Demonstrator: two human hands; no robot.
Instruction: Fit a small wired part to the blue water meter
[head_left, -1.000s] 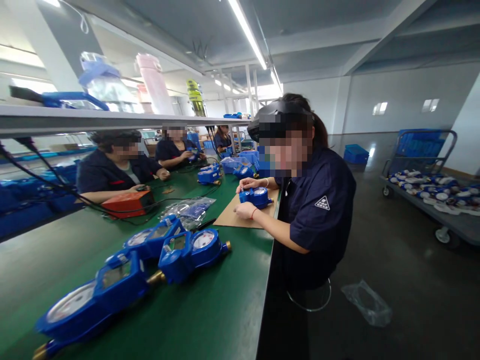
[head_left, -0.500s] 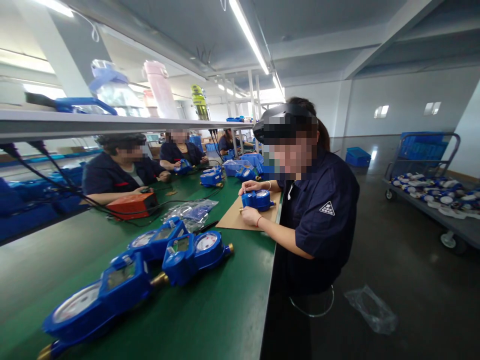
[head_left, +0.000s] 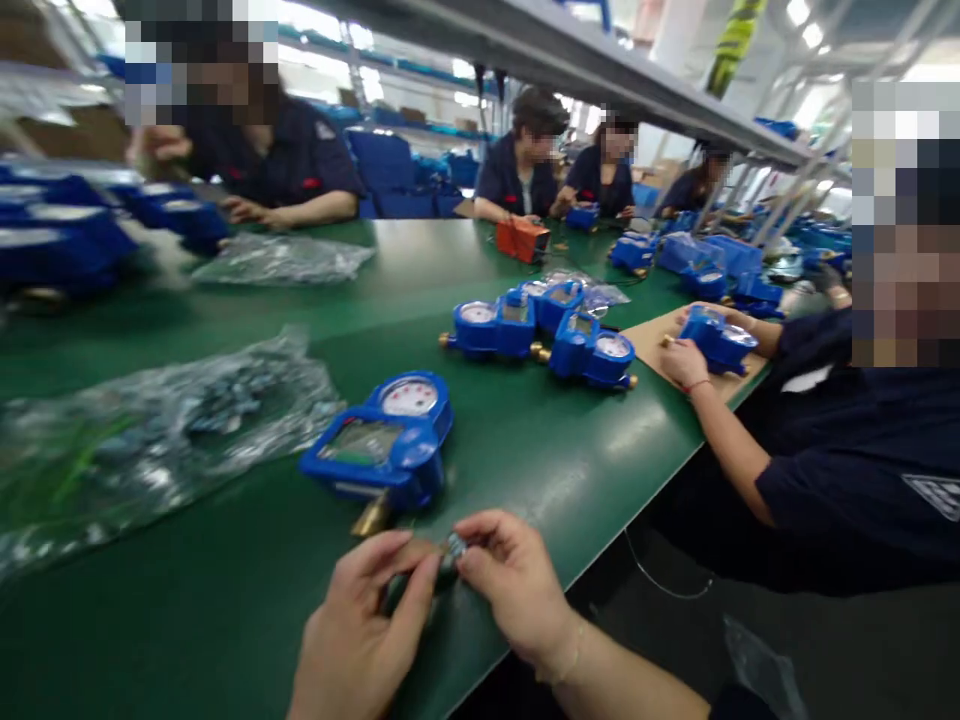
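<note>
My right hand (head_left: pixel 517 590) pinches a small blue-grey part (head_left: pixel 455 546), whose exact kind is too blurred to tell. Close beside it, my left hand (head_left: pixel 367 620) has thumb and fingers drawn together, and what lies between their tips is unclear. Just beyond both hands a blue water meter (head_left: pixel 424 450) rests on the green table, showing a round white dial, a rectangular display window and a brass pipe end. To the left lies a clear plastic bag (head_left: pixel 247 400) with many small blue-grey parts inside.
Several more blue meters (head_left: pixel 495 325) stand farther along the green table (head_left: pixel 300 620). At right a co-worker's hand (head_left: pixel 686 365) holds a meter over cardboard (head_left: pixel 652 345). An orange box (head_left: pixel 523 240), another plastic bag (head_left: pixel 281 260) and seated co-workers are across the table.
The view has swung left and down from the neighbouring worker to my own hands. My hands, the near meter and the bag of parts have come into sight.
</note>
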